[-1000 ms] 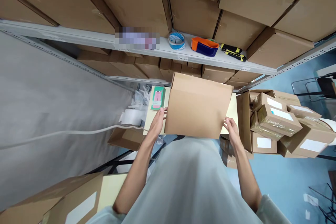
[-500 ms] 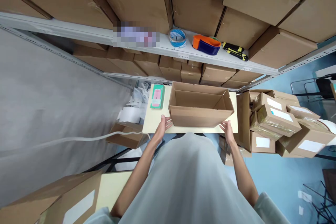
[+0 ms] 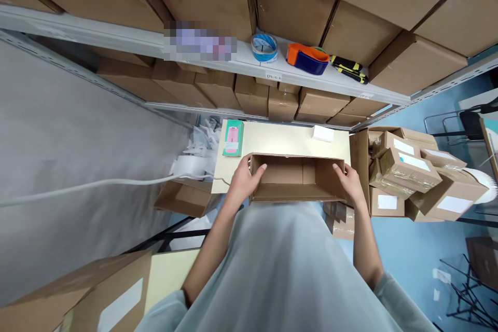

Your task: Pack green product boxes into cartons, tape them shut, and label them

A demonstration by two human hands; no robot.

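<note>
An open cardboard box (image 3: 298, 193) is at the front edge of the pale table (image 3: 272, 137), close to my body, its opening facing up toward me. My left hand (image 3: 249, 179) grips its left end, the thumb over the rim and inside. At the right end my right hand (image 3: 347, 179) holds it the same way. The inside that shows holds nothing. A green and pink packet (image 3: 233, 138) lies at the table's left end. Near the back right of the tabletop is a small white stack (image 3: 322, 134).
Above the table, a metal shelf (image 3: 241, 66) carries blue tape (image 3: 264, 47), an orange and blue tape dispenser (image 3: 307, 58) and black-yellow cutters (image 3: 349, 70). Labelled parcels (image 3: 413, 166) fill a large carton at the right. A white cable (image 3: 128, 182) crosses at the left.
The box has come toward my body and its opening shows more directly. Both hands have moved from its lower corners to grip its ends. The white stack behind it is now visible.
</note>
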